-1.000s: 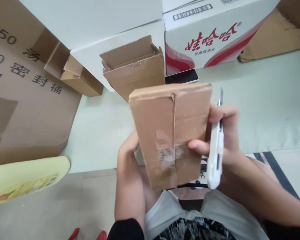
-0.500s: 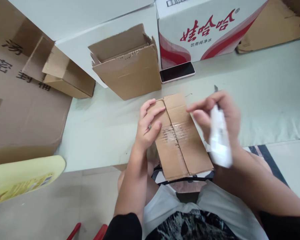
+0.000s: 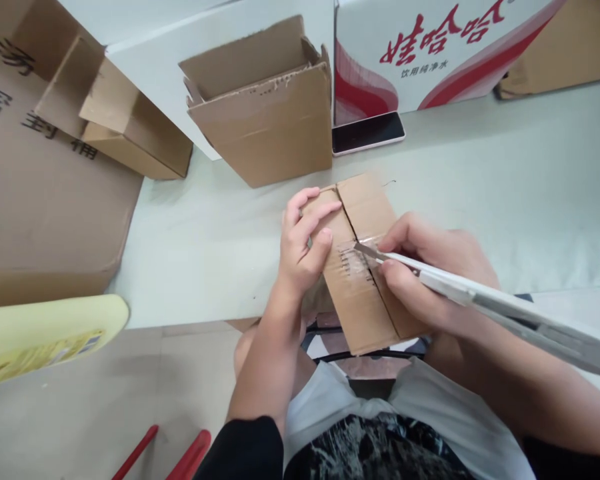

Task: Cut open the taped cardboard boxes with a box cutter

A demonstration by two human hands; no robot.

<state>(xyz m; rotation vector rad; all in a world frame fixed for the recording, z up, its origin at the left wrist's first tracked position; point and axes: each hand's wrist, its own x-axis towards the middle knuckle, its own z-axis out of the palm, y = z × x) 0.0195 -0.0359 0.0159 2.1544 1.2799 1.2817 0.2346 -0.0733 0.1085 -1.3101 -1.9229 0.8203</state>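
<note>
Since half a second ago, the right hand [image 3: 450,257], pinching a knife [image 3: 480,297], has brought its blade [image 3: 368,251] to the tape [image 3: 354,267] on a small box [image 3: 365,320] at the frame's centre. The left hand [image 3: 303,243] spreads across the box's upper left. Pressing too hard could make the blade skid into that hand.

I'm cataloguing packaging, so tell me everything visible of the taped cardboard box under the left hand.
The taped cardboard box is brown, with two flaps lying flat and meeting along a seam. Clear tape crosses the seam, among black marks; whether it is cut is unclear. The box lies seam upward, angled, over the table and past its near edge. The left hand rests spread on its left flap, and the blade of the utility knife in the right hand appears to touch the tape.
</note>
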